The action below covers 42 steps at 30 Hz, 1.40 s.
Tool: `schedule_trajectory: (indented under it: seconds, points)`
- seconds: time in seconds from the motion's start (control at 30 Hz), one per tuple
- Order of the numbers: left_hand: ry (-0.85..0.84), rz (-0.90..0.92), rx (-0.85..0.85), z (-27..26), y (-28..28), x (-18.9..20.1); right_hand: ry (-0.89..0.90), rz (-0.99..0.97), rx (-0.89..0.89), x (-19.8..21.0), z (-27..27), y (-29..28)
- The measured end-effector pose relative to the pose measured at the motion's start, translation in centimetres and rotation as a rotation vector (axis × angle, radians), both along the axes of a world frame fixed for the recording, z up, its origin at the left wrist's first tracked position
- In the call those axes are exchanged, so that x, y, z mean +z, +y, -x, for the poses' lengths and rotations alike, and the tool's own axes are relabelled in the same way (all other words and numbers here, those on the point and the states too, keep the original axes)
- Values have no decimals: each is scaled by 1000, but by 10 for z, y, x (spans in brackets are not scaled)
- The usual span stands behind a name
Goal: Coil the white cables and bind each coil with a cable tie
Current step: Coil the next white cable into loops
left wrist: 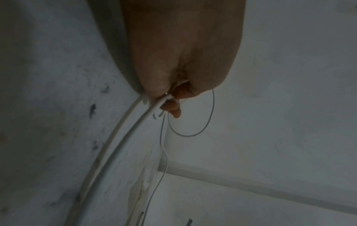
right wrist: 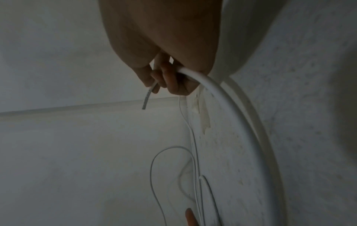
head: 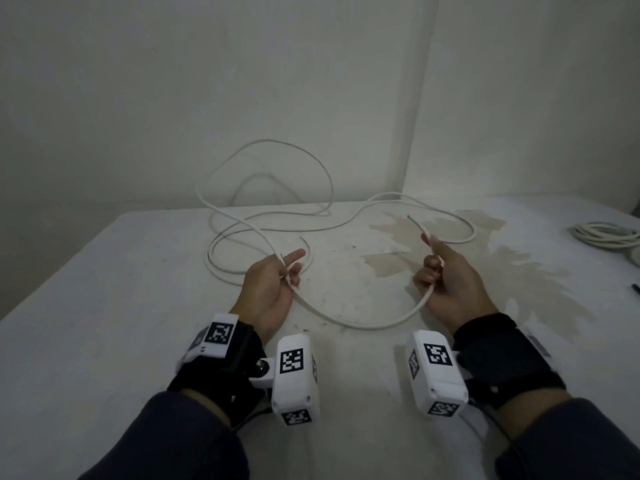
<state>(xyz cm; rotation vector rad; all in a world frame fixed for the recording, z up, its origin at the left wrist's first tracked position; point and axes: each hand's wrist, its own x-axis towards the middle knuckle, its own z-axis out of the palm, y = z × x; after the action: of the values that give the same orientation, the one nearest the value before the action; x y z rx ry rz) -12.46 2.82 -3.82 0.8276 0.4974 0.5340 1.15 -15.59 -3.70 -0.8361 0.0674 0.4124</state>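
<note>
A long white cable (head: 346,323) lies in loose loops (head: 263,216) on the white table (head: 138,306). My left hand (head: 292,270) grips one part of it, fingers curled and forefinger stretched out. My right hand (head: 431,263) grips it close to its end, and the grey tip (head: 415,224) sticks up past the fingers. A slack span sags onto the table between the two hands. In the left wrist view the left hand (left wrist: 170,99) pinches the cable (left wrist: 119,145). In the right wrist view the right hand (right wrist: 164,81) is curled round the cable (right wrist: 241,114), with the tip (right wrist: 145,100) jutting out.
Another white cable, coiled (head: 606,235), lies at the table's far right. A small dark object (head: 634,291) shows at the right edge. A brownish stain (head: 391,261) marks the table near my right hand. Walls meet in a corner behind the table.
</note>
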Motion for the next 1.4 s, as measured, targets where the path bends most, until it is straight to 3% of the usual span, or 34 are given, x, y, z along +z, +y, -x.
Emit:
schedule_trajectory:
  seconds: [0.17,0.37,0.53,0.63,0.77,1.0,1.23,1.4]
  points:
    - [-82,42,-39,3,-4,-2,31,-61,-60,-2,-1,-6]
    - [17,-71,-157,9,-11,0,3,-38,-34,0,2,-3]
    - [3,18,-138,4,-15,3,-175,229,139,6,15,18]
    - [9,-19,-176,0,-19,1,-355,405,254,10,23,29]
    - [49,-195,-297,-3,-25,1,-547,451,316,10,26,30]
    - [72,-393,-497,-5,-32,-1,-684,500,340,12,31,30]
    - [21,-298,-609,-2,-31,1,-700,471,363,11,33,25]
    - [-106,-67,-471,-3,-29,4,-574,410,471,13,36,25]
